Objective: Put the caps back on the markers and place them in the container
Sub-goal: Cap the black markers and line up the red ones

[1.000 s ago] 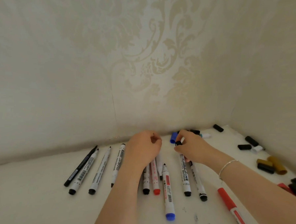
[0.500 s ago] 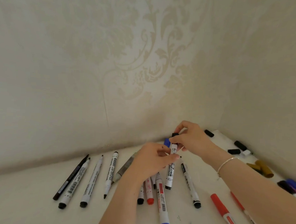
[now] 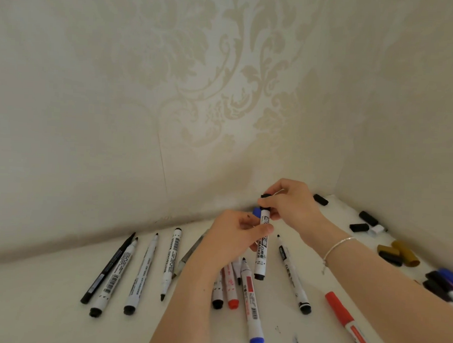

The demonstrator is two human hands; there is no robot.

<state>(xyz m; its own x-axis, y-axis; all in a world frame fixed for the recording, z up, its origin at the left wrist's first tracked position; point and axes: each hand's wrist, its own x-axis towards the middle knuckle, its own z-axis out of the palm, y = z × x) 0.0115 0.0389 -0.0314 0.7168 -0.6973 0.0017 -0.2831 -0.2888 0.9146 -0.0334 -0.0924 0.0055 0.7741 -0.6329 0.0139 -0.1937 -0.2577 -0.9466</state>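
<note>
My left hand (image 3: 233, 236) holds the marker (image 3: 262, 245). My right hand (image 3: 290, 201), at 1 o'clock, pinches its black cap (image 3: 265, 201). Next I push it tight.

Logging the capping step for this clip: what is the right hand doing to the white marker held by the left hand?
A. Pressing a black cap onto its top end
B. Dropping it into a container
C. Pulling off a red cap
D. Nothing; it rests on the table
A: the right hand pinches a black cap at the top of the white marker, whose barrel the left hand grips.

Illumination is soft, even and moderately dim, with faint shadows. Wide-angle distortion bends the frame edges. Focus is slightly soft overall.
</note>
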